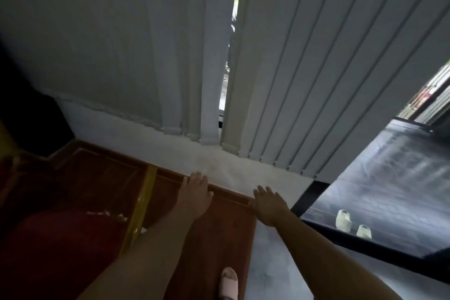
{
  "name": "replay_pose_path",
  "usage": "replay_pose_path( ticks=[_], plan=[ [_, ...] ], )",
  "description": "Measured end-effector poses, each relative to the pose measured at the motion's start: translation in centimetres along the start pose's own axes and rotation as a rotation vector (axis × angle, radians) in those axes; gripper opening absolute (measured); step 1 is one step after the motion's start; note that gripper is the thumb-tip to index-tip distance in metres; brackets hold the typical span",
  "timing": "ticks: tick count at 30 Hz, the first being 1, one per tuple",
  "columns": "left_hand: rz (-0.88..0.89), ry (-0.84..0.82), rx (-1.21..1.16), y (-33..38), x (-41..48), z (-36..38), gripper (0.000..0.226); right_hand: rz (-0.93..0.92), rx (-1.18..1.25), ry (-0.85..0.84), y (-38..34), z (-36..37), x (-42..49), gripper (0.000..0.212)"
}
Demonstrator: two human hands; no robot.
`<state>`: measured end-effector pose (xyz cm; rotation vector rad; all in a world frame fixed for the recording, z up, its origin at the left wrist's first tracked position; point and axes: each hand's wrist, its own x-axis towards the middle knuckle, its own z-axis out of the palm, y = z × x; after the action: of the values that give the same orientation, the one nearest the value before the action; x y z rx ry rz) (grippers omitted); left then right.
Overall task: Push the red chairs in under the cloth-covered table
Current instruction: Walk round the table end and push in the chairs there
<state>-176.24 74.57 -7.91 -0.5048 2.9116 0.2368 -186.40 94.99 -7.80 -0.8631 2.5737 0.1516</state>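
Note:
A red-brown cloth-covered surface with a darker border fills the lower middle of the head view. My left hand lies palm down on its far edge, fingers reaching over the rim. My right hand rests flat at the far right corner with fingers spread. A dark red rounded shape, seemingly a red chair, sits at the lower left. A gold bar runs beside it. The frame is blurred, so I cannot tell chair from table with certainty.
Grey vertical blinds hang close ahead above a pale floor strip. A black-framed glass door stands at the right, with pale slippers on dark tiles beyond it. My slippered foot stands on the grey floor.

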Motion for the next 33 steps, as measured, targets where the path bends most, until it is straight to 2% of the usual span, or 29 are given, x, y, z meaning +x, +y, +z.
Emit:
replay_pose_path(
  ticks=[5,10,15,23,29,33],
  plan=[
    [-0.142,0.014,-0.011,-3.1,6.1,-2.5,0.059,-0.160,-0.059,0.007,-1.4,-5.5,9.9,0.059],
    [-0.360,0.023,-0.049,-6.3,10.1,-3.8,0.061,-0.333,-0.153,0.026,-4.6,-8.8,17.8,0.057],
    [-0.581,0.073,-0.067,-11.6,12.4,-4.7,0.062,-0.529,-0.217,-0.017,-10.4,-11.1,24.3,0.058],
    [-0.854,-0.022,-0.180,-22.2,15.6,-4.6,0.062,-0.762,-0.367,-0.004,-21.6,-15.4,34.8,0.057],
    [-0.920,0.019,-0.254,-27.2,18.4,-5.8,0.061,-0.884,-0.386,-0.037,-28.6,-17.8,40.9,0.058],
    [-1.049,0.009,-0.302,-30.9,18.8,-6.0,0.062,-0.962,-0.440,-0.062,-33.6,-19.2,44.2,0.059]
  ],
)
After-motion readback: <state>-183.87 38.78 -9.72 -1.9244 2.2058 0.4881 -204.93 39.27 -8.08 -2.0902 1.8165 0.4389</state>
